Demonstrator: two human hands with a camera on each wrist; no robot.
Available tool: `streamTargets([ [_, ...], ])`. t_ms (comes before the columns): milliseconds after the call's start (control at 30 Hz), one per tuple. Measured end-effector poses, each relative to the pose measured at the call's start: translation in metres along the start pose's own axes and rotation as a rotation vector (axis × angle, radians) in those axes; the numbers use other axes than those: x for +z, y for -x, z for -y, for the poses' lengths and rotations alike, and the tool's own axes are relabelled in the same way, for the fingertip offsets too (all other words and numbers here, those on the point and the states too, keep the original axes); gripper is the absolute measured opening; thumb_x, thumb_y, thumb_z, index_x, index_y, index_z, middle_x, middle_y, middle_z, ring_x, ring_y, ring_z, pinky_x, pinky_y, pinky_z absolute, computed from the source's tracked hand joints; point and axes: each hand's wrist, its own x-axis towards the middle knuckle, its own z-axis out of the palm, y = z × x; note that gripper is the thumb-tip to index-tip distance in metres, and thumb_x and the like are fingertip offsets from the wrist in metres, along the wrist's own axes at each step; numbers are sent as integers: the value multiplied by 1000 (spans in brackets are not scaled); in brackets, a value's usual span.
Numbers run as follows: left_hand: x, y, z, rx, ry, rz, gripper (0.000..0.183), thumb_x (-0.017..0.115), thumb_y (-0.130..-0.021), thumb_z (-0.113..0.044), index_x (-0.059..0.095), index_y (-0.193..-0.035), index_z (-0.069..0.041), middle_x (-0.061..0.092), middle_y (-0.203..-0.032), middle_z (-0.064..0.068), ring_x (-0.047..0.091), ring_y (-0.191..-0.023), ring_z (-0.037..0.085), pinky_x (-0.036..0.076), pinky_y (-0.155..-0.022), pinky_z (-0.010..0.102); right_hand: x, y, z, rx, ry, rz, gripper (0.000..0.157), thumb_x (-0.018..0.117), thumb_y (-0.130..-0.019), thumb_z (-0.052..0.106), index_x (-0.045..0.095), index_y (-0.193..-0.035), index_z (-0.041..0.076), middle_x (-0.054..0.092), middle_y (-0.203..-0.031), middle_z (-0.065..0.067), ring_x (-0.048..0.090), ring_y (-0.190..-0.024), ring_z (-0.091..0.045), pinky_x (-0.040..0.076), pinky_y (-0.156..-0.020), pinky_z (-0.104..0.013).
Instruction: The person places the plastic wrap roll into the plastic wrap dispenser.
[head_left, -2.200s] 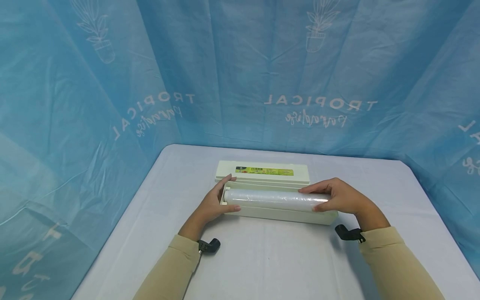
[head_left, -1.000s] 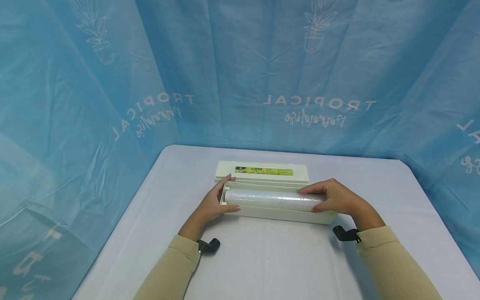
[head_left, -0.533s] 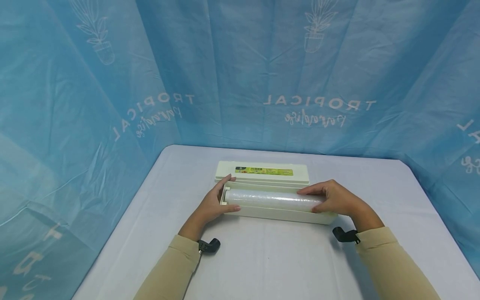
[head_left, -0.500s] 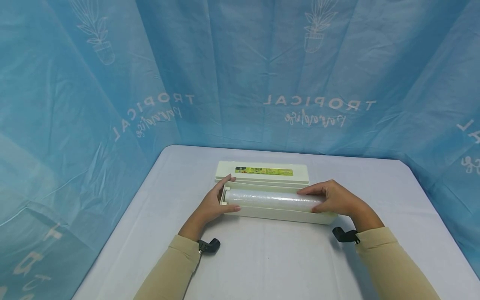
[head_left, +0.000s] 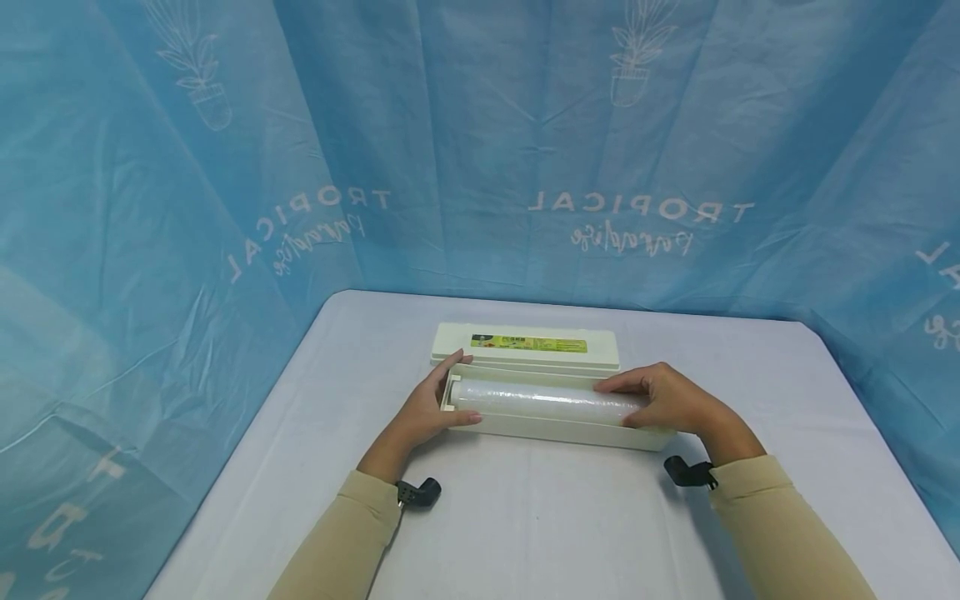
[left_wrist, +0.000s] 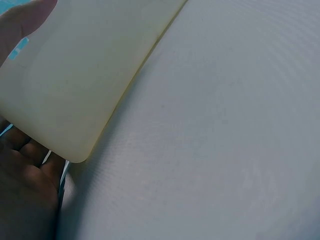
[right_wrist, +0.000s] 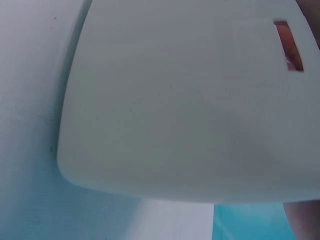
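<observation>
A pale cream plastic wrap box point(head_left: 562, 431) sits lidless in the middle of the table, its long side toward me. In it lies a shiny roll of cling film point(head_left: 540, 401). My left hand point(head_left: 420, 414) grips the box's left end, thumb on the near wall and fingers behind. My right hand point(head_left: 678, 404) holds the roll near its right end, thumb on the near side and fingers on the far side; that roll end is hidden. In the right wrist view, the box's end wall point(right_wrist: 175, 110) has a small slot. The left wrist view shows the opposite end wall point(left_wrist: 85, 80).
Just behind the box lies its cream lid point(head_left: 450, 337) with a yellow-green label point(head_left: 528, 342). A white cloth covers the table point(head_left: 525, 517). Blue printed curtains point(head_left: 480, 150) hang around the back and sides.
The roll's right end has sunk lower into the box, and my right hand has moved slightly down and left with it. My left hand, the box and the lid have stayed put.
</observation>
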Motion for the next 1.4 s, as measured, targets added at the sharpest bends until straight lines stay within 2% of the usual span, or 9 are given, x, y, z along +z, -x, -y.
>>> streamTargets([
  [100, 0, 0, 0, 0, 2, -2, 114, 98, -76, -24, 30, -168, -26, 42, -161, -10, 48, -140, 24, 41, -114, 51, 1, 0, 0, -3, 1, 2, 55, 91, -79, -3, 79, -128, 18, 70, -133, -1, 61, -129, -27, 52, -102, -35],
  [333, 0, 0, -1, 0, -12, -4, 114, 98, -76, -25, 30, -167, -28, 42, -160, -12, 48, -141, 23, 40, -114, 51, 1, 0, -1, -4, 16, 0, 56, 90, -79, -2, 79, -129, 21, 69, -135, 0, 60, -130, -26, 50, -100, -25],
  [533, 0, 1, -1, 3, -5, 0, 115, 98, -76, -25, 29, -168, -24, 42, -161, -11, 49, -139, 24, 42, -113, 52, 1, 2, -2, -10, 27, 2, 55, 90, -81, 0, 79, -129, 22, 68, -136, 0, 59, -131, -27, 50, -102, -27],
  [733, 0, 2, -4, 4, 3, 4, 115, 98, -76, -23, 29, -168, -21, 43, -160, -11, 50, -138, 24, 44, -111, 51, 0, 4, -1, -33, 36, 0, 53, 91, -82, 3, 78, -131, 20, 68, -136, 0, 59, -131, -27, 50, -103, -31],
  [933, 0, 2, -5, -5, -3, 0, 114, 98, -76, -26, 30, -167, -26, 42, -161, -11, 49, -140, 25, 42, -113, 51, -1, 8, -2, -42, 2, -27, 50, 91, -83, 7, 78, -130, 16, 70, -132, -1, 61, -128, -26, 50, -106, -47],
  [1067, 0, 2, -4, -3, -14, -4, 115, 99, -75, -28, 30, -168, -25, 42, -161, -11, 47, -141, 25, 40, -114, 51, -5, 14, -4, -57, -7, -49, 48, 92, -84, 12, 78, -130, 14, 72, -130, -3, 63, -126, -26, 48, -107, -53],
  [1400, 0, 0, -3, 2, 12, 12, 116, 98, -77, -24, 27, -168, -22, 40, -163, -7, 43, -145, 26, 38, -116, 50, -11, 24, -8, -79, -58, -70, 47, 90, -86, 12, 76, -130, 9, 71, -130, -7, 63, -126, -28, 47, -107, -53],
])
